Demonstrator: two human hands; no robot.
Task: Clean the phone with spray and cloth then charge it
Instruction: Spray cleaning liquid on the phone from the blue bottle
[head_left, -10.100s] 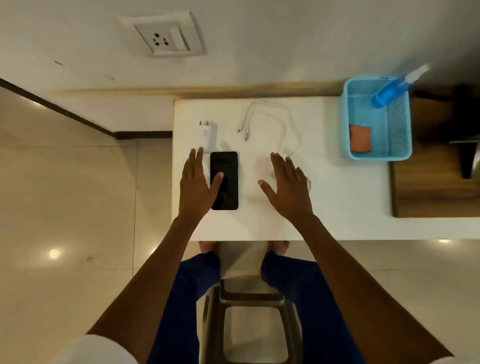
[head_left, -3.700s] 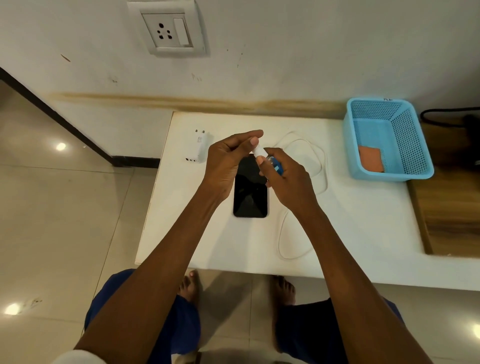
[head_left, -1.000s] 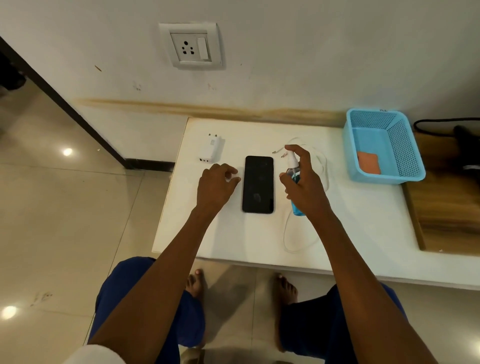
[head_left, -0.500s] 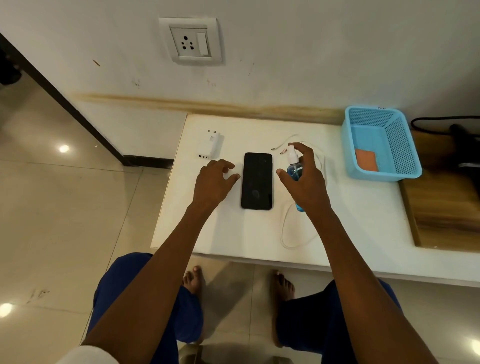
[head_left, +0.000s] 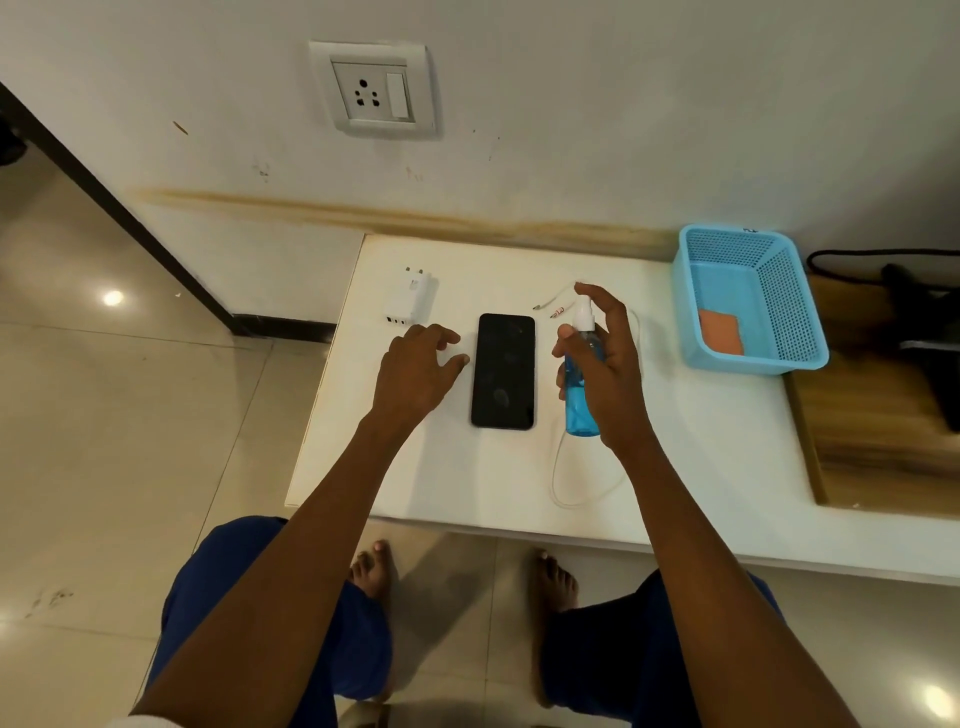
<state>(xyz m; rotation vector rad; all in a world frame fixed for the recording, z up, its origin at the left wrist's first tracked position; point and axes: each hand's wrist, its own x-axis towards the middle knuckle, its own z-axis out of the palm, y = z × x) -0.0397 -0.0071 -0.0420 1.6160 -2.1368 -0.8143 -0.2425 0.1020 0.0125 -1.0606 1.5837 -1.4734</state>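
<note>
The phone (head_left: 503, 371) lies flat on the white table (head_left: 701, 441). Just right of the phone, the right hand (head_left: 605, 364) wraps around the blue spray bottle (head_left: 579, 387), one finger raised over its white top. Just left of the phone, the left hand (head_left: 418, 366) rests with fingers loosely curled, holding nothing. The spray could miss and wet the cable (head_left: 582, 478) near the phone, because the nozzle may point wrong.

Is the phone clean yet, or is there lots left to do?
Not yet. The right hand holds the spray bottle beside the phone; spraying is the step in hand. The orange cloth lies in the blue basket, so wiping is left. Charger and cable lie unplugged.
</note>
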